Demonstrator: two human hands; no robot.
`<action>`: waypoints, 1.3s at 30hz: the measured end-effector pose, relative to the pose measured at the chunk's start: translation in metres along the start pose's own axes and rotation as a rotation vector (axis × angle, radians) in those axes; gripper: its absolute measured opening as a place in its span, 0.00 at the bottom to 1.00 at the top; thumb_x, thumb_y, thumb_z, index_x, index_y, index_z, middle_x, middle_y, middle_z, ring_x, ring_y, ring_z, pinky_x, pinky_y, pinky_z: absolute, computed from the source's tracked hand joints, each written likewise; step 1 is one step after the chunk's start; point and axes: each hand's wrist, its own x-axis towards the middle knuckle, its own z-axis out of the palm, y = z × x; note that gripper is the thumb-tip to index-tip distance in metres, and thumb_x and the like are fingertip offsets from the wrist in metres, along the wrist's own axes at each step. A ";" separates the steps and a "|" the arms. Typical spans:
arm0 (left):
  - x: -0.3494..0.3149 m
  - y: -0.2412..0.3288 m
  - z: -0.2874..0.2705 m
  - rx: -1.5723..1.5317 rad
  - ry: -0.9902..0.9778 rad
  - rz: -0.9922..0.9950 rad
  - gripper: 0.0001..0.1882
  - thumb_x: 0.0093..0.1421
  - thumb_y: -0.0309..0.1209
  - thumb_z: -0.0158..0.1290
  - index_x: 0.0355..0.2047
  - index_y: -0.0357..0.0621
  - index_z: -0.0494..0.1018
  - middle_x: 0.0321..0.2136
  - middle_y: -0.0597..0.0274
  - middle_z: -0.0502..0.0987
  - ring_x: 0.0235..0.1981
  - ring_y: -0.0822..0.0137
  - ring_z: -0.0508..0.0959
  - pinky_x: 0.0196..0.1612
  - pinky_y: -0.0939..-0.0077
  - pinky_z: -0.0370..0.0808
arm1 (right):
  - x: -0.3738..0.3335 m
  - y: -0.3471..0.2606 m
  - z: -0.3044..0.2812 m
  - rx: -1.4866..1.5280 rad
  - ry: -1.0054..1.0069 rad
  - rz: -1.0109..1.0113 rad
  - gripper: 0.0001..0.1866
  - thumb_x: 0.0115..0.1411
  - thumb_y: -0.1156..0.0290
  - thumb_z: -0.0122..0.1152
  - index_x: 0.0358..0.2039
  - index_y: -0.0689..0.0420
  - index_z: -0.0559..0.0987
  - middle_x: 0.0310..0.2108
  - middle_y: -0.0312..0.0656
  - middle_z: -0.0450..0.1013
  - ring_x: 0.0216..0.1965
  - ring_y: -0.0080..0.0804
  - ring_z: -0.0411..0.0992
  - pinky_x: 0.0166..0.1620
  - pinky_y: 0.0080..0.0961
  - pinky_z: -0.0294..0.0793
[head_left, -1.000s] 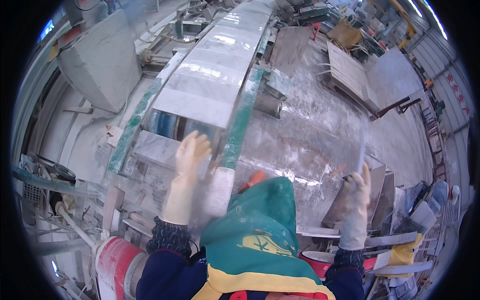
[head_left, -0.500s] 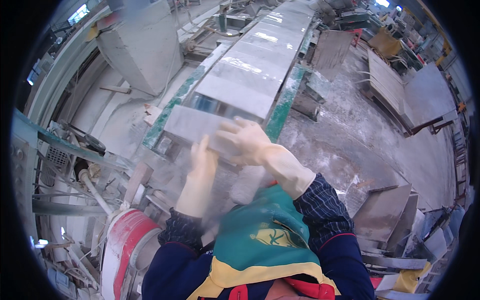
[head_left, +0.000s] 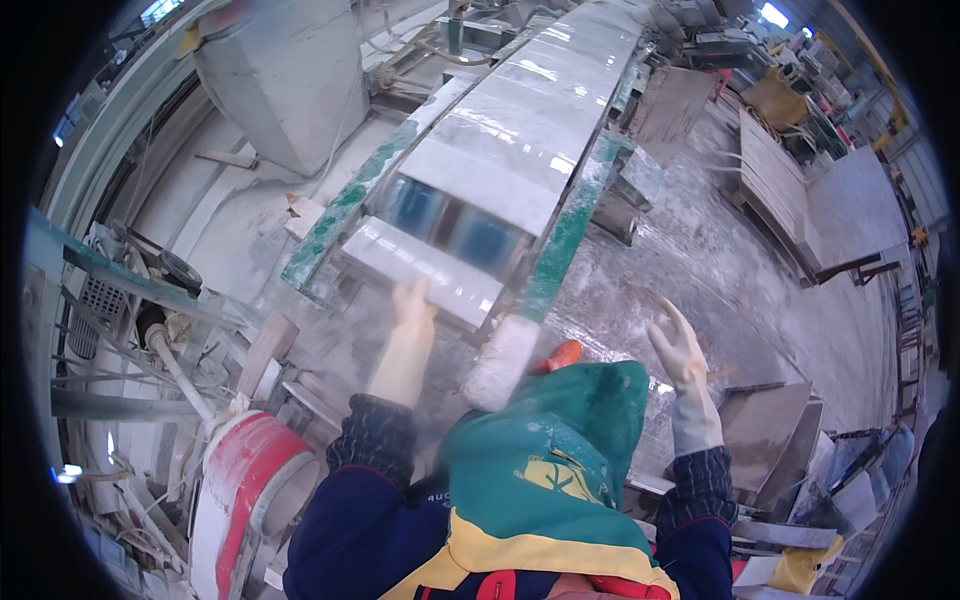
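Nearest me, low between my hands, is my green apron (head_left: 545, 430), with my gloved right hand (head_left: 683, 355) up beside it, fingers spread open. My gloved left hand (head_left: 412, 303) is at the near edge of a pale stone strip (head_left: 430, 266), which lies just ahead of it; whether I grip it I cannot tell. Beyond that hand and the strip come two blue bands (head_left: 412, 208), then a row of glossy slabs (head_left: 500, 145).
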 end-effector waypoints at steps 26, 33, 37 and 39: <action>-0.047 -0.013 0.170 1.050 -1.091 0.658 0.23 0.70 0.28 0.46 0.63 0.28 0.64 0.55 0.42 0.75 0.52 0.58 0.77 0.55 0.68 0.73 | -0.480 0.200 -0.113 -0.989 1.132 1.263 0.24 0.60 0.49 0.54 0.44 0.55 0.82 0.43 0.51 0.80 0.45 0.50 0.78 0.52 0.48 0.73; -0.054 -0.040 0.194 1.379 -0.702 1.386 0.25 0.62 0.34 0.56 0.58 0.36 0.71 0.54 0.43 0.75 0.57 0.44 0.73 0.61 0.56 0.69 | -0.480 0.187 -0.126 -0.865 1.090 1.321 0.28 0.61 0.50 0.62 0.56 0.55 0.78 0.46 0.56 0.79 0.49 0.55 0.77 0.55 0.41 0.74; -0.063 -0.061 0.186 1.506 -0.870 1.395 0.24 0.54 0.27 0.61 0.53 0.40 0.73 0.48 0.45 0.77 0.54 0.40 0.74 0.60 0.51 0.69 | -0.514 0.212 -0.130 -0.843 0.887 1.176 0.25 0.69 0.61 0.54 0.61 0.63 0.72 0.60 0.56 0.71 0.60 0.50 0.70 0.63 0.36 0.68; -0.058 -0.064 0.191 1.497 -0.932 1.330 0.21 0.54 0.24 0.60 0.50 0.40 0.74 0.45 0.48 0.78 0.51 0.42 0.75 0.57 0.52 0.71 | -0.522 0.216 -0.133 -0.819 0.834 1.192 0.24 0.69 0.63 0.54 0.59 0.65 0.73 0.60 0.57 0.70 0.59 0.51 0.71 0.65 0.34 0.65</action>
